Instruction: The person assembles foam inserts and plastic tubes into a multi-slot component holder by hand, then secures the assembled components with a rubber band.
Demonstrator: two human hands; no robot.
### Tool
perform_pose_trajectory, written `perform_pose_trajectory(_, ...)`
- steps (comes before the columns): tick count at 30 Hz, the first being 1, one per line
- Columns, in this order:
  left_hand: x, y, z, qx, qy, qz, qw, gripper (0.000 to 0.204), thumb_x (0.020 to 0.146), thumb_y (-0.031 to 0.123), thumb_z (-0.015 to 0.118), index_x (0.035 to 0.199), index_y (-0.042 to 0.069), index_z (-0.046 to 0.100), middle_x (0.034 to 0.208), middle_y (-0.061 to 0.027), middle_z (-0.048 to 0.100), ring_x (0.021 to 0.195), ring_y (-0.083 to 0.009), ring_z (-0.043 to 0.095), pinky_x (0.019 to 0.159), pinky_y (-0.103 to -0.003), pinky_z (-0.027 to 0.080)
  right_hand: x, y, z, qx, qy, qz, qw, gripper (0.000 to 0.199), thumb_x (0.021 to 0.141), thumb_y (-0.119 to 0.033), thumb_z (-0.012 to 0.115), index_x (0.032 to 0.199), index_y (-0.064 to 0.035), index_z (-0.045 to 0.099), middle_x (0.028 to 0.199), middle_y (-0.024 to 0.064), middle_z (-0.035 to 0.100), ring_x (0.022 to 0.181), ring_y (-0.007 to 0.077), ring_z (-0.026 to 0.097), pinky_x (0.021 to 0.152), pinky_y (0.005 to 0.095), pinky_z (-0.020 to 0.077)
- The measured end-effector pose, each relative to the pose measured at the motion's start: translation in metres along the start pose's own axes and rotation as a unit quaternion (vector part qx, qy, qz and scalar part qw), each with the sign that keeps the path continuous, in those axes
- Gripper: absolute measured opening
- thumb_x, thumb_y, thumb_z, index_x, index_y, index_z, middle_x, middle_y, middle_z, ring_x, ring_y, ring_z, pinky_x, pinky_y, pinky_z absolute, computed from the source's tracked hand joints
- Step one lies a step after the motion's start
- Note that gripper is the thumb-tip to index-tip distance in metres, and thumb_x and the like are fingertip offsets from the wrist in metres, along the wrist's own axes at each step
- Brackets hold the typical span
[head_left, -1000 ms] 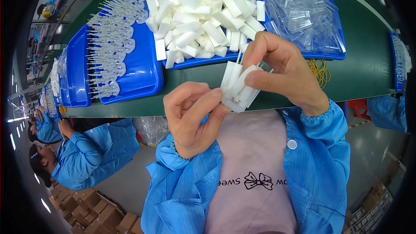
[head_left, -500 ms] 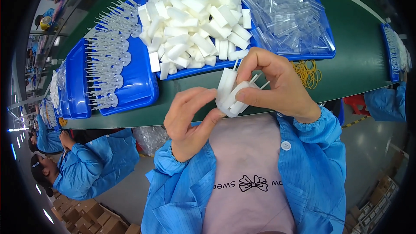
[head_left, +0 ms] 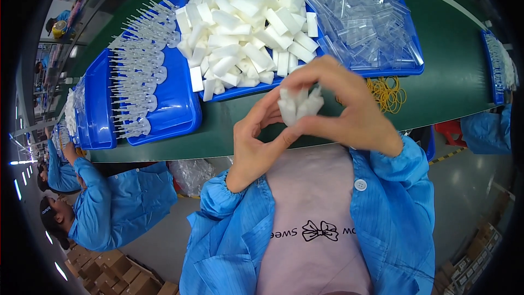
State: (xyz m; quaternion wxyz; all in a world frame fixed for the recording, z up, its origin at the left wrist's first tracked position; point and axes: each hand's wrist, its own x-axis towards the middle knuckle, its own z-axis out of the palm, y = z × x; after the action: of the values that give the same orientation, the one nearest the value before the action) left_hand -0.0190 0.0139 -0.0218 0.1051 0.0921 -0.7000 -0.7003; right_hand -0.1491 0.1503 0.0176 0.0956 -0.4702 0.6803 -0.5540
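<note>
Clamped between both hands is a small bundle of white plastic tubes [head_left: 298,104], held upright in front of the chest, above the near edge of the green conveyor belt [head_left: 447,76]. The left hand [head_left: 256,142] is closed on the bundle from the left side with thumb and forefinger, and the right hand [head_left: 349,109] is wrapped around it from the right and from behind. Just behind the right hand, a loose heap of yellow rubber bands [head_left: 388,94] is seen on the belt. Farther away, a blue plastic tray [head_left: 393,70] is filled with a pile of white tubes [head_left: 243,27] on its left part and clear plastic sleeves [head_left: 360,16] on its right part. To the left, another blue tray [head_left: 174,109] is loaded with clear needle-like pieces [head_left: 136,71].
</note>
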Motion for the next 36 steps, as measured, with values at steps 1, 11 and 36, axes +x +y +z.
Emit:
perform_pose_trajectory(1,-0.001,-0.004,-0.002,-0.046,0.006,-0.006,0.999,0.063,0.077,0.0,0.069,0.133,-0.004,0.041,0.116,-0.0142,0.059,0.106,-0.0197,0.058,0.092,-0.031,0.045,0.004,0.002,-0.003,0.066,0.043,0.001,0.997,0.03,0.069,-0.01,0.071,0.097,-0.0059,0.061,0.086,0.0036,0.061,0.082,0.0197,0.055,0.074,0.032,0.0428)
perform_pose_trajectory(11,0.0,-0.004,-0.002,-0.083,0.015,-0.044,0.995,0.052,0.085,0.002,0.06,0.133,-0.005,0.04,0.121,-0.0129,0.056,0.11,-0.0185,0.055,0.095,-0.031,0.042,0.014,0.057,-0.021,-0.462,0.04,-0.001,0.886,0.043,0.073,-0.016,0.07,0.113,-0.0137,0.054,0.086,0.0041,0.06,0.088,0.0231,0.053,0.084,0.0405,0.0331)
perform_pose_trajectory(36,-0.006,0.004,0.0,0.074,0.082,0.127,0.986,0.037,0.072,-0.002,0.069,0.106,0.0,0.056,0.108,-0.0128,0.062,0.093,-0.0175,0.06,0.079,-0.028,0.049,-0.003,-0.012,-0.002,0.097,0.1,0.007,0.99,0.028,0.073,0.002,0.073,0.096,0.001,0.057,0.09,0.0059,0.057,0.078,0.0107,0.059,0.072,0.024,0.0506)
